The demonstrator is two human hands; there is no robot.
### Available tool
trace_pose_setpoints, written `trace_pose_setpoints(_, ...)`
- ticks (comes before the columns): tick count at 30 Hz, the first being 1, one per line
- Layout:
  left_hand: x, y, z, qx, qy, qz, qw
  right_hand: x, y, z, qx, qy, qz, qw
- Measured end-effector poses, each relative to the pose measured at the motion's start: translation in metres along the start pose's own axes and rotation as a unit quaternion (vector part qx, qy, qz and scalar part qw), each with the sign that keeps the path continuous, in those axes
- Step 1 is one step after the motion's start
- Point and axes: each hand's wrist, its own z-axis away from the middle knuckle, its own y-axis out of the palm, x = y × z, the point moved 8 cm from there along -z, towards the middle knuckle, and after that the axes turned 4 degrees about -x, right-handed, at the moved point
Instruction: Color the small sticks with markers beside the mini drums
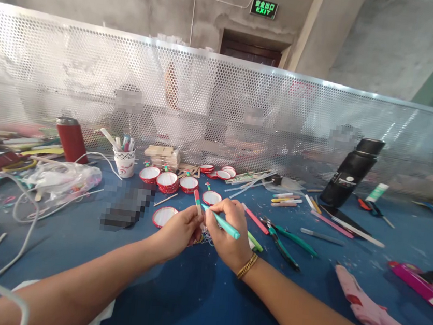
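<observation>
Between the fingers of my left hand (180, 231) a small wooden craft stick (197, 201) stands up, its upper end coloured red and green. My right hand (230, 229) grips a teal marker pen (227, 225), with the tip close against the stick. Just left of the left hand lies a round red-rimmed white disc (164, 216). Beyond both hands sits a similar small disc (211, 198) with a green and red piece at its top. Some thin pale strands (207, 237) show below the fingers, partly hidden.
Red-rimmed discs (168, 180) stand in stacks behind. Right are green-handled pliers (285, 243), loose markers (286, 199), a black bottle (350, 175) and a pink glue gun (383, 312). Left are a paper cup (124, 162), a red bottle (71, 139) and a white cable (25, 234). A perforated metal screen (192, 102) stands behind.
</observation>
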Motion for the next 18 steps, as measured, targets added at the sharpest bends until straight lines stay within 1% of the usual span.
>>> trace_pose_setpoints(3, -0.0008, -0.0004, 0.0003, -0.003, -0.004, -0.002, 1.000, 0.0007, -0.0008, 0.0003, -0.005, -0.002, -0.003, 1.000)
trace_pose_setpoints(9, 0.0020, 0.0013, 0.0007, 0.004, -0.005, -0.008, 1.000, 0.0074, 0.0012, 0.0018, 0.010, -0.012, -0.016, 1.000)
trace_pose_setpoints(14, 0.0021, 0.0017, 0.0008, 0.005, -0.001, -0.001, 1.000, 0.0051, 0.0025, 0.0017, 0.014, -0.010, -0.009, 1.000)
trace_pose_setpoints(18, -0.0006, 0.0007, 0.0011, 0.001, -0.006, -0.001, 1.000, 0.0021, 0.0002, 0.0004, 0.002, -0.006, 0.002, 1.000)
